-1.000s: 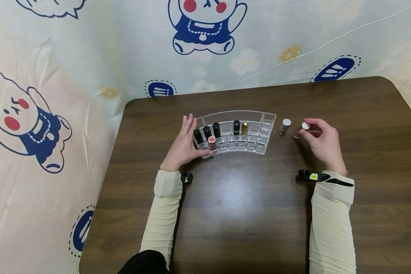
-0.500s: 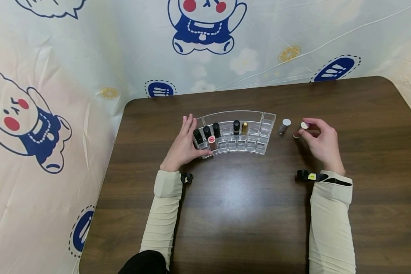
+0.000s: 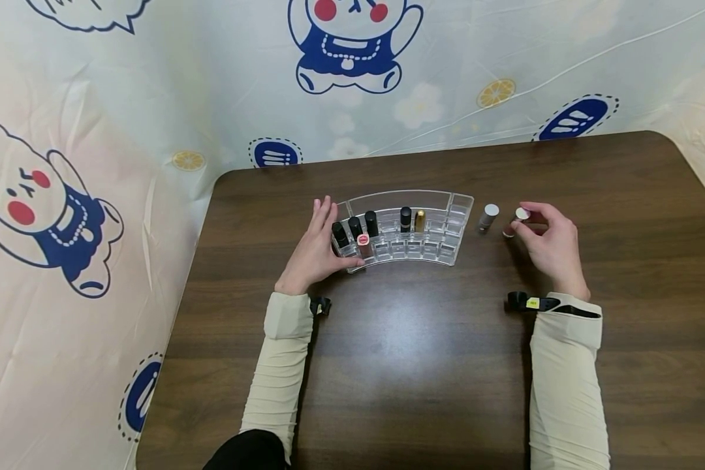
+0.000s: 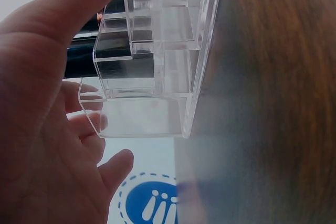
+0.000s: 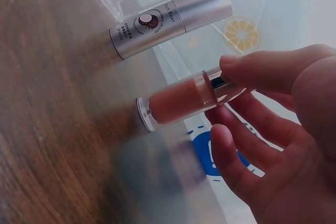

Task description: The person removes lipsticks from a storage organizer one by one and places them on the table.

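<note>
A clear stepped lipstick organizer (image 3: 414, 251) stands on the table, holding several dark tubes, a gold tube (image 3: 420, 220) and a pink-topped tube (image 3: 363, 245). My left hand (image 3: 311, 251) holds its left end, thumb along the front edge and fingers at the side and back. My right hand (image 3: 555, 248) pinches the silver cap of a lip gloss tube (image 5: 178, 100) with clear walls and pinkish-brown contents. That tube is upright, its base at the tabletop; whether it bears on the wood I cannot tell. Between it and the organizer stands a silver tube (image 5: 170, 19) with a coconut picture.
The dark wooden table (image 3: 411, 365) stretches to the front and right of the organizer. Behind and to the left hangs a pale printed cloth (image 3: 211, 78) with cartoon bears. Its lower part meets the table's back edge.
My right wrist and forearm have shifted slightly left, while the fingers keep their pinch on the lip gloss cap. My left hand and the organizer have stayed put.
</note>
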`<state>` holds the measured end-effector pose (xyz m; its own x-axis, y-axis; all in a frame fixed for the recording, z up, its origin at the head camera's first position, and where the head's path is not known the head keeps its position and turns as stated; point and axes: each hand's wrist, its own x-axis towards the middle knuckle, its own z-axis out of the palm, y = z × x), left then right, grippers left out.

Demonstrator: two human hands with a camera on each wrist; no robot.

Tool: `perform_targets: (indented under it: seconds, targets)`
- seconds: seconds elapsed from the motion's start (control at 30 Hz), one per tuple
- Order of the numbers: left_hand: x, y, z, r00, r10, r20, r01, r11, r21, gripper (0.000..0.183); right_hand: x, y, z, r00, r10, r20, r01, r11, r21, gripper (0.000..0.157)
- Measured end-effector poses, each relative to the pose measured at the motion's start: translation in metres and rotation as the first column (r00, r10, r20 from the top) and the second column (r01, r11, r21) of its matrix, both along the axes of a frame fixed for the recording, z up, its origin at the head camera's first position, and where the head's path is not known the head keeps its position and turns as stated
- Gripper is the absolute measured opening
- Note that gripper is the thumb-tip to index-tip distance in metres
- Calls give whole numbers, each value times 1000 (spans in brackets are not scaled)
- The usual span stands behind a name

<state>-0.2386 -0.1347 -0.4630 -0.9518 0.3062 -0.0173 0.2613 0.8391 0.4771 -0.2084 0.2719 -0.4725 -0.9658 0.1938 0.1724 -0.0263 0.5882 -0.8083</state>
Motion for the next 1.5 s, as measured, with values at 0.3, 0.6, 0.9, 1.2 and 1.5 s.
perform_targets:
  seconds: [0.3, 0.6, 0.9, 1.2, 1.5]
  targets:
    - [-1, 0, -1, 1000, 0, -2, 0, 1000, -3, 124, -1, -1, -1, 1000, -7, 9, 7, 999, 32, 38]
    - [-1, -1, -2, 1000, -3, -7, 3, 1000, -3, 124, 1, -1, -1, 999, 2, 36, -3, 999, 38, 38]
    - [-1, -1, -1, 1000, -3, -7, 3, 1000, -9, 125, 0, -1, -2, 1000, -6, 11, 5, 999, 48, 38]
    - [-1, -1, -2, 1000, 0, -6, 0, 1000, -13, 125, -1, -1, -4, 1000, -13, 5, 12, 999, 52, 41]
    - [-1, 0, -2, 1000, -3, -7, 3, 1000, -8, 125, 5, 1, 10, 996, -90, -13, 89, 995, -53, 45]
